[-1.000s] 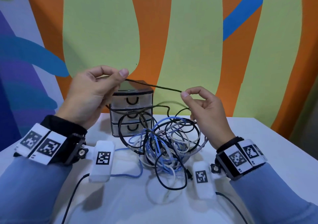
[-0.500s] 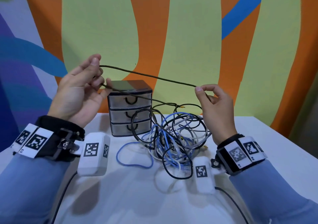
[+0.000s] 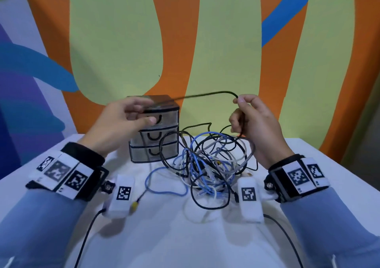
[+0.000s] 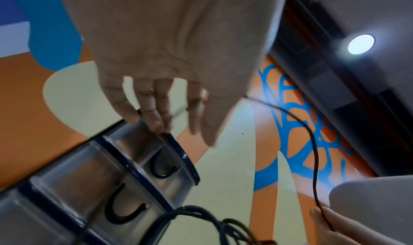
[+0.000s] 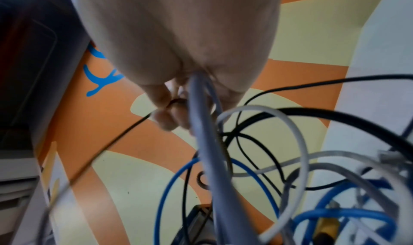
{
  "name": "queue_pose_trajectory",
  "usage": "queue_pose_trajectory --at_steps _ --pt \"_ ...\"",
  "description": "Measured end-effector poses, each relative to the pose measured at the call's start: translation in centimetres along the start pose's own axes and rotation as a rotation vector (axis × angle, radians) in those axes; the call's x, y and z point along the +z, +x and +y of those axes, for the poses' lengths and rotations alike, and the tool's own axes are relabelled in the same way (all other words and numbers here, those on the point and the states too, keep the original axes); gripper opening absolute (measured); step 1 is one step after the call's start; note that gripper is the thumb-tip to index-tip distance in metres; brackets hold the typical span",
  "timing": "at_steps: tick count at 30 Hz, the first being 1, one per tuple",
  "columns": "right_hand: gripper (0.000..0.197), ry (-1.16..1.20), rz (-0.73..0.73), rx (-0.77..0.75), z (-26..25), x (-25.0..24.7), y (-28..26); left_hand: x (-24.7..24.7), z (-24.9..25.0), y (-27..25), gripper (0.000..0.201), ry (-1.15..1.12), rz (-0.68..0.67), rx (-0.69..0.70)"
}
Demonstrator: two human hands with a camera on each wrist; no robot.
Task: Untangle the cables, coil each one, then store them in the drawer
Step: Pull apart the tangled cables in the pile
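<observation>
Head view: the right hand (image 3: 257, 128) pinches a thin dark braided cable (image 3: 207, 94) strung across to the left hand (image 3: 123, 121), above the tangle (image 3: 209, 165) beside the closed drawer unit (image 3: 154, 130) on the white table (image 3: 185, 237).

Left wrist view: the fingers (image 4: 154, 114) hang loose and apart; whether they grip is unclear.

Right wrist view: the fingers (image 5: 165, 118) are curled around cable. It looks light, limp and snag-prone; best gripped near a free end.

a painted wall (image 3: 115, 41) is standing behind the white surface (image 3: 185, 237), showing broad orange and pale yellow-green shapes with blue bands, and purple toward the left edge. a round ceiling light (image 4: 360, 44) is glowing overhead beside dark panels in the left wrist view.
</observation>
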State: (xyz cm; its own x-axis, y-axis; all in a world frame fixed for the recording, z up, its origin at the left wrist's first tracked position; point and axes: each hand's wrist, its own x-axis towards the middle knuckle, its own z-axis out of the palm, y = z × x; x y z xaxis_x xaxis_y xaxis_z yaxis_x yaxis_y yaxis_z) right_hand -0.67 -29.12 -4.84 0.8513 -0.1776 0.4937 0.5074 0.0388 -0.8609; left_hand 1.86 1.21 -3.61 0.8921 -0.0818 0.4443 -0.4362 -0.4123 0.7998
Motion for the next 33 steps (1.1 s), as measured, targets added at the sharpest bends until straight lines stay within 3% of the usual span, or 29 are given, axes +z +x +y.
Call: queue_pose_trajectory --at_steps 3,5,7,12,16,18,22,26,33 --pt "0.014 0.053 -0.146 0.008 -0.5 0.4 -0.5 0.3 1.7 -0.9 0.047 -0.209 -0.201 0.093" --pt "0.016 0.077 -0.220 0.045 -0.4 0.6 -0.7 0.9 2.7 -1.2 0.054 -0.407 -0.166 0.104" --pt "0.015 0.063 -0.288 0.051 -0.2 0.7 -0.9 1.8 3.0 -1.2 0.063 -0.457 -0.108 0.066" --pt "0.017 -0.106 -0.496 -0.001 -0.4 1.1 -1.9 4.0 1.0 -1.2 0.029 -0.202 -0.151 0.025" --pt "0.016 -0.106 -0.661 0.003 -0.3 1.5 -2.4 5.2 0.0 -1.2 0.040 0.060 -0.158 0.119" --pt "0.016 -0.113 -0.646 0.000 -0.4 1.7 -2.6 5.3 -0.2 -1.1 0.042 0.122 -0.145 0.157" --pt "0.007 -0.268 -0.484 -0.100 -0.1 1.7 -2.4 4.8 0.3 -1.0 0.017 0.098 -0.159 0.208" --pt "0.009 -0.428 -0.528 -0.091 0.1 2.5 -3.1 4.3 0.7 -0.8 0.007 -0.032 -0.040 0.283" --pt "0.012 -0.598 -0.617 0.030 -0.4 2.6 -3.3 1.9 0.6 0.6 0.009 -0.298 0.305 0.240"
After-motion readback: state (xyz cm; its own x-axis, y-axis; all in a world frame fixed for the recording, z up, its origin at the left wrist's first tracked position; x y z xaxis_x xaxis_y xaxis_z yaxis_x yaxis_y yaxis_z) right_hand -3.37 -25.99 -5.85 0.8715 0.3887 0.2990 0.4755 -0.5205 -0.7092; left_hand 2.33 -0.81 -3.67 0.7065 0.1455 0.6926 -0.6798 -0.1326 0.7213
